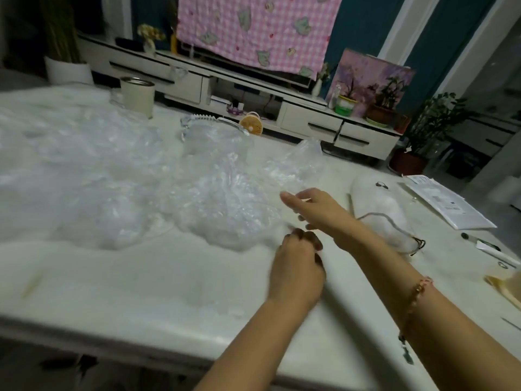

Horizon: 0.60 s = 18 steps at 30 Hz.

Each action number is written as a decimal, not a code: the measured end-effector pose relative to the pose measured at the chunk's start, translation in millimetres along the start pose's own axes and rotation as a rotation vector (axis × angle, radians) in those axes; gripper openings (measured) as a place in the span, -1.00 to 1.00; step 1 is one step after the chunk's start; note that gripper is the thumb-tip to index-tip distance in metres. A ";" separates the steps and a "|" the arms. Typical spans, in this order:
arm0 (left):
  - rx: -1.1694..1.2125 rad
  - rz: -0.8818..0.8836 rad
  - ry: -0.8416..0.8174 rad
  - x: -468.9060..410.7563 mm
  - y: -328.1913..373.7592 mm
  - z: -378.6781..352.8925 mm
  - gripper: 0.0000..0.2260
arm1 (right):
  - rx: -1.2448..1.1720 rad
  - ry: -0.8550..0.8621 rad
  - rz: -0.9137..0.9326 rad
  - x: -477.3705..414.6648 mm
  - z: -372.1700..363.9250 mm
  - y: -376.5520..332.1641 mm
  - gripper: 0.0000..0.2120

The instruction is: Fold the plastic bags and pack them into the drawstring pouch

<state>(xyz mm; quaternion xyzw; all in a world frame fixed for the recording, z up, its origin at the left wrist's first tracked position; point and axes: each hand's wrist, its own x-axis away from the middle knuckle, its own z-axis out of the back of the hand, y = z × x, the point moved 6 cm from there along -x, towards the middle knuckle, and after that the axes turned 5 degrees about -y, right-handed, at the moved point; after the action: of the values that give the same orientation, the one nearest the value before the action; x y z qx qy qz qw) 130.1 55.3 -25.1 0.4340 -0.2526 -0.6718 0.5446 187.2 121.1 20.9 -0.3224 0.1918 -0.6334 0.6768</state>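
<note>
Pale worktop [141, 277] is carrying plastic bags [127, 170] heaped across its left and middle, drawstring pouch [377, 204] lying near its right edge. Left hand [296, 269] and right hand [315, 210] are curling fingers at the heap; grip cannot be told. Probably singling out one bag; flattening follows.

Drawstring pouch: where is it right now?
In the head view, the drawstring pouch lies on the right part of the table, beside the right hand, between the heap of plastic bags and the white papers.
</note>
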 end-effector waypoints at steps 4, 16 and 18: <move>0.131 0.092 0.136 21.3 -17.2 28.6 -0.79 | -0.218 0.018 -0.122 -12.7 -34.4 -10.6 -0.67; 0.278 -0.369 0.697 65.1 9.5 83.5 -0.82 | -0.549 0.122 0.122 66.2 60.6 10.6 -0.80; 0.296 -0.400 0.737 70.7 14.0 88.1 -0.83 | -0.373 0.035 0.042 75.0 71.0 41.8 -0.79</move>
<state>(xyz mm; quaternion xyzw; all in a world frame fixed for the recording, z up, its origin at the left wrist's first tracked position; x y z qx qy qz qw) 59.5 -27.6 8.2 0.7581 -0.0460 -0.5210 0.3895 274.6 60.8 54.7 -0.4271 0.3244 -0.5781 0.6150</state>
